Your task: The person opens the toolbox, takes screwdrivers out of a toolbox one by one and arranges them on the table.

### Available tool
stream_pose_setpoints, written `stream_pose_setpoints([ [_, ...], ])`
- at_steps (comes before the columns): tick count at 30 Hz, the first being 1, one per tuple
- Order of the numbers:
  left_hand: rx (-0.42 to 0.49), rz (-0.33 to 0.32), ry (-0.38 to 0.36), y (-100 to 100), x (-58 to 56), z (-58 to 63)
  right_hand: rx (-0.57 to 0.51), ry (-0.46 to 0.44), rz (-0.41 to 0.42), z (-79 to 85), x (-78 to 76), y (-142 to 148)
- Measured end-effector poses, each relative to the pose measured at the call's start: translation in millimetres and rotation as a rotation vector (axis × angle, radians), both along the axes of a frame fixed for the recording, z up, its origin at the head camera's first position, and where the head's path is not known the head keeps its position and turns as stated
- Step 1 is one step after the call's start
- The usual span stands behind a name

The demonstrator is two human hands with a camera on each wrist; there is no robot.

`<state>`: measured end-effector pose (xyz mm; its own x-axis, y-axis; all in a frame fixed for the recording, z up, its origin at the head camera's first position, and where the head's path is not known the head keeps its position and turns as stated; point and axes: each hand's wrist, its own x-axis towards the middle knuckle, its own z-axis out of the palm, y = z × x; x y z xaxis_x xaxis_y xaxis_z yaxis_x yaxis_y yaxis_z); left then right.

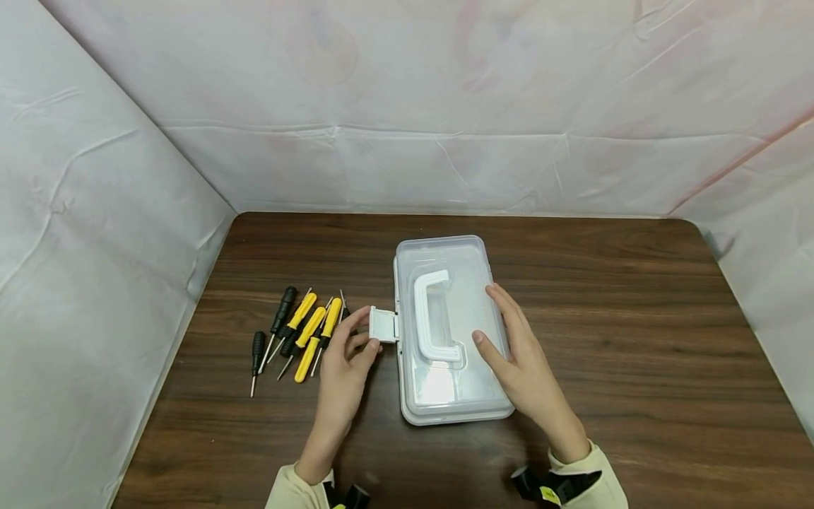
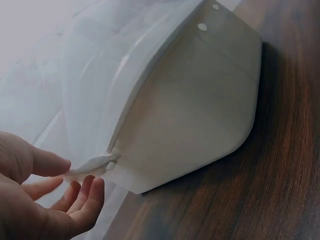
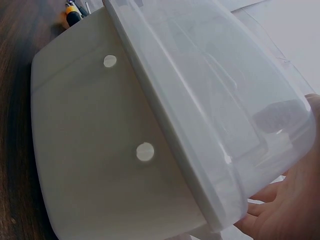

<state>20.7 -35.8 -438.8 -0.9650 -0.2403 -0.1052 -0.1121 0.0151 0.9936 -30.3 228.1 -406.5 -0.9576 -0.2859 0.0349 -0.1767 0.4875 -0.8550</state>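
A clear plastic storage box with a translucent lid lies lengthwise away from me on the table, its white carry handle folded flat on top. On the left side, a white latch sticks out from the box. My left hand pinches this latch between thumb and fingers, as the left wrist view shows at the latch's edge. My right hand rests against the lid's right side, fingers extended along the edge and thumb over the top. In the right wrist view, the box wall hides most of that hand.
Several screwdrivers with yellow-and-black or black handles lie in a loose group left of the box, close to my left hand. The dark wooden table meets white sheeting at its back and sides.
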Motion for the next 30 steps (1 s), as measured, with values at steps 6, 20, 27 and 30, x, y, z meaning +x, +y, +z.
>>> stream_pose_setpoints([
  [6, -0.116, -0.055, 0.088, 6.5, -3.0, 0.5, -0.008, -0.006, -0.003, 0.2, 1.0, 0.7],
  [20, -0.201, -0.122, 0.178, 9.3, -10.0, -4.1, -0.009, -0.009, -0.007, 0.9, 3.0, -0.2],
  [27, -0.377, -0.106, 0.188, 9.1, -10.6, -6.1, -0.011, -0.017, -0.007, 1.5, 2.5, 0.1],
  [30, -0.434, -0.112, 0.176, 8.8, -10.2, -7.2, -0.012, -0.016, -0.007, 1.9, 2.6, -0.2],
])
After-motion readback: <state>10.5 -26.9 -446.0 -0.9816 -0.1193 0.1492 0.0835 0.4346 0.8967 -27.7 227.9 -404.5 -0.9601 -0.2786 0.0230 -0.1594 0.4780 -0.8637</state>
